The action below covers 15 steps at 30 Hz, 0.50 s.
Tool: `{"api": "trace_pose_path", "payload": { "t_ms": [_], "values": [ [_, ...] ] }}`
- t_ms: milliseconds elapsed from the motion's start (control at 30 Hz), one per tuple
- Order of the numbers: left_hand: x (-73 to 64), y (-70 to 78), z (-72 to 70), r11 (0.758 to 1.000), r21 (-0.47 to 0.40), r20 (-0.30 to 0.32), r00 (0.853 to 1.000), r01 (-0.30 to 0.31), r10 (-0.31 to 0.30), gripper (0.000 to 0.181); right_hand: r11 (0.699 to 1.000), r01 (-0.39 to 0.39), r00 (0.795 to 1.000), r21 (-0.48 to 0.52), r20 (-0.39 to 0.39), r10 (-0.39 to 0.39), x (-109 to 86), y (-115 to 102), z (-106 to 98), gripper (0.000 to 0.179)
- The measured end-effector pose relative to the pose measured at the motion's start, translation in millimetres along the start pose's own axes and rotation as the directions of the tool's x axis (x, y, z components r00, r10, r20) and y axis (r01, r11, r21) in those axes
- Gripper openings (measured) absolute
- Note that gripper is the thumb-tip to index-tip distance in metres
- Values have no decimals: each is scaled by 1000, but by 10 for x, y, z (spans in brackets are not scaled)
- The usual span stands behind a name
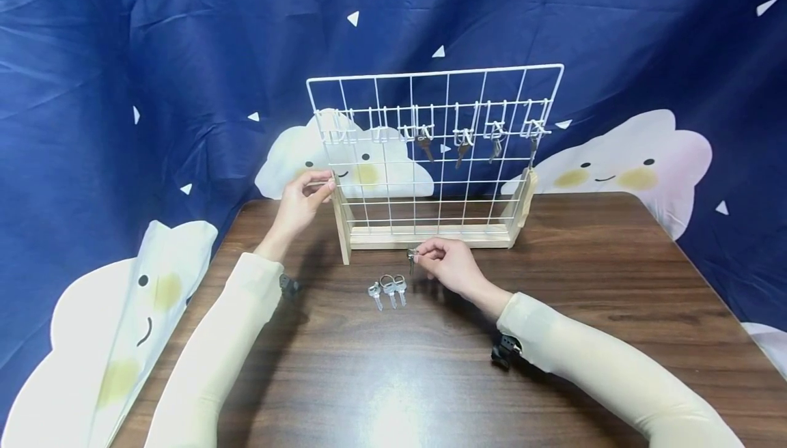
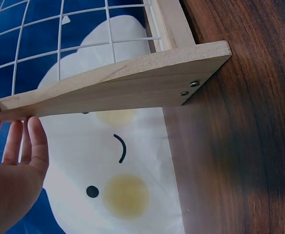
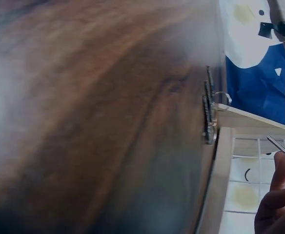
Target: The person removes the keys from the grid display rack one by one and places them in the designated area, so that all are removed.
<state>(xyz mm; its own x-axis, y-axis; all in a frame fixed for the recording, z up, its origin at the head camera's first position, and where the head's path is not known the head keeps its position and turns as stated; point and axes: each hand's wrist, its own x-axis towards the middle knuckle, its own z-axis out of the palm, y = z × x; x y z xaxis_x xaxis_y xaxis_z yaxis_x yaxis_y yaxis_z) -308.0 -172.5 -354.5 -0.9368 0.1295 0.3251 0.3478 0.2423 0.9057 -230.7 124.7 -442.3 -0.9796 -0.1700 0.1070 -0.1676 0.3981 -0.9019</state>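
Just in front of the rack, the right hand pinches a key, while the left hand grips the rack's left side panel. The key looks light, stiff and slippery, probably best held by its broad end; the left wrist view shows screws low in the panel, which the head view does not

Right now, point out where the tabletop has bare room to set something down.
The table is bare right of the rack, beyond the right sleeve. Another free patch lies between that sleeve and the left sleeve, on the near side of the loose keys. It is crowded just before the rack, with those keys and the right hand holding another key.
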Motion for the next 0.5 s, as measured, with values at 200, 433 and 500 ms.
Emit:
{"api": "trace_pose_path", "payload": {
  "t_ms": [200, 433, 500],
  "values": [
    [1, -5, -4, 1000, 8, -5, 1000, -4, 4, 36, 998, -51, 998, -21, 33, 52, -30, 65, 27, 11],
    [-3, 1, -6, 1000, 9, -8, 1000, 7, -7, 35, 993, -120, 991, -23, 53, 121, -51, 129, 74, 9],
    [-5, 1, -5, 1000, 10, -9, 1000, 8, -8, 35, 991, -134, 989, -19, 60, 135, -58, 148, 85, 9]
  ]
}}
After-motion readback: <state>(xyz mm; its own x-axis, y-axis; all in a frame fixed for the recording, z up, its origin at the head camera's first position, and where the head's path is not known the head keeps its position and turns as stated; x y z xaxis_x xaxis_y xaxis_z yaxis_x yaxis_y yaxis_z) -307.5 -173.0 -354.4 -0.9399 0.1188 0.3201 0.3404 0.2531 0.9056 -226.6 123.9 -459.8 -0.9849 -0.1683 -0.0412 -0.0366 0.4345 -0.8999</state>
